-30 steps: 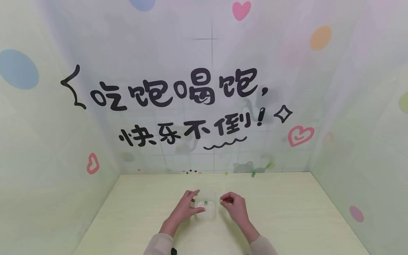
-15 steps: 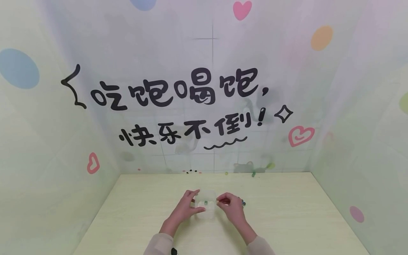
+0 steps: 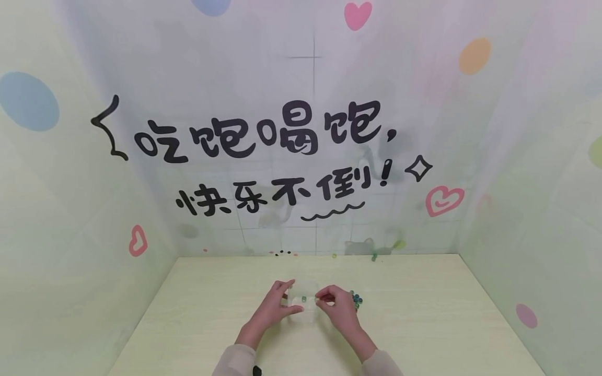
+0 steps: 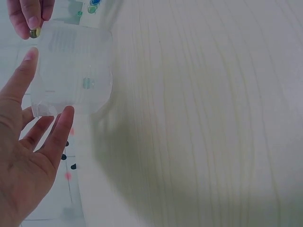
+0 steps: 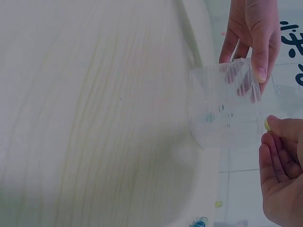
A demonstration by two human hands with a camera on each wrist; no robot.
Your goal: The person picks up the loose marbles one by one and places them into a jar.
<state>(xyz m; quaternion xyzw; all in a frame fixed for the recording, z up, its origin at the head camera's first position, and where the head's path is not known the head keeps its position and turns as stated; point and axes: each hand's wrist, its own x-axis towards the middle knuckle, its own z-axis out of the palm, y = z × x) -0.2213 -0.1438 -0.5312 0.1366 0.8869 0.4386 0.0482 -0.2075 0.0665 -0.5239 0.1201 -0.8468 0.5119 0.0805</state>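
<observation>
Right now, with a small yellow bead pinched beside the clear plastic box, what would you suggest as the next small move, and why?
I would probably bring the right hand over the clear plastic box and release the small yellow bead: it is pinched near the rim, the left hand holds the box, and at least one small green bead shows inside.

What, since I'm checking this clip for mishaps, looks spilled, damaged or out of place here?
Nothing stands out. The left hand holds the clear container, which shows no plain crack; the right hand pinches a yellowish bead; the blue-green beads lie bunched, not scattered.
</observation>
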